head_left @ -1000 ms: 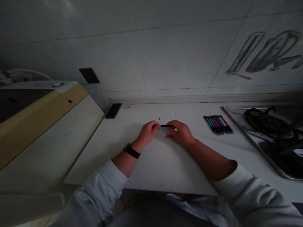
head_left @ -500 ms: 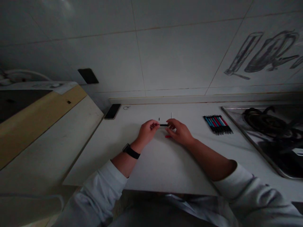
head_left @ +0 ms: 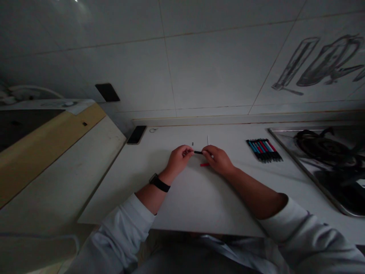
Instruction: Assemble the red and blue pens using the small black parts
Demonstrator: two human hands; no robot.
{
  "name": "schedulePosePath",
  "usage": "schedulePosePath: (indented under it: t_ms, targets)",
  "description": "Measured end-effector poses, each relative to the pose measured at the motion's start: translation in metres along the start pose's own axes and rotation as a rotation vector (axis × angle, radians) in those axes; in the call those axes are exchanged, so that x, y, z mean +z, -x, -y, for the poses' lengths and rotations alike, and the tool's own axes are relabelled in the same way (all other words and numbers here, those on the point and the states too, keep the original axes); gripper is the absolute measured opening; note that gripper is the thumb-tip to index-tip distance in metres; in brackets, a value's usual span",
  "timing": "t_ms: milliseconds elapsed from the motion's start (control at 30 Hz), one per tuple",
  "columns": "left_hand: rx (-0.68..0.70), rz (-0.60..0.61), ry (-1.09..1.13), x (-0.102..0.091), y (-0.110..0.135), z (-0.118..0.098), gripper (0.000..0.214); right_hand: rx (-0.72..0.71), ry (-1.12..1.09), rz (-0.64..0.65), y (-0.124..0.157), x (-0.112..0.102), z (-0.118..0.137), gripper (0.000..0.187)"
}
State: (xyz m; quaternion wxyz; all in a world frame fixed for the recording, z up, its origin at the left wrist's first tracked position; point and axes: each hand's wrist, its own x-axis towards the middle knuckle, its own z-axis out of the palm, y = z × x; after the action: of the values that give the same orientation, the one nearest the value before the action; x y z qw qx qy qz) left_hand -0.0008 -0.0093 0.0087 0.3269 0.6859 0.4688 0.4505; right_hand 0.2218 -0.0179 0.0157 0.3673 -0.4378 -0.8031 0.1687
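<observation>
Between my two hands runs a short black pen barrel [head_left: 198, 152], held level just above the white counter. My left hand [head_left: 180, 158] pinches its left end between thumb and fingers. My right hand [head_left: 218, 159] has its fingers closed round the right end, which they hide. Under the right hand's fingertips lies a red pen part [head_left: 204, 164], partly covered by the hand. A thin white refill [head_left: 208, 140] lies behind the right hand. Beyond the barrel is a tiny dark piece [head_left: 192, 144], too small to name.
A row of several pens [head_left: 264, 150] in blue, red and white lies to the right, beside a gas stove [head_left: 322, 160]. At the back left are a phone [head_left: 137, 134] and a small ring [head_left: 153, 130]. A white cabinet-like box [head_left: 71, 152] borders the left side.
My right hand's fingers have closed in on the barrel's right end, where they were more spread before. The left hand keeps its pinch. The view has shifted slightly.
</observation>
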Motion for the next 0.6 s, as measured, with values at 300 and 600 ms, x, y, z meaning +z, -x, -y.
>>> schedulePosePath:
  t_ms: [300, 600]
  targets:
    - [-0.002, 0.017, -0.015, -0.0004, 0.0003, -0.0006, 0.009, -0.002, 0.026, 0.023, -0.001, 0.0001, -0.0039, 0.021]
    - [-0.003, 0.021, -0.009, 0.0006, 0.0012, -0.0036, 0.009, -0.005, 0.027, 0.023, -0.0016, -0.0003, -0.0023, 0.017]
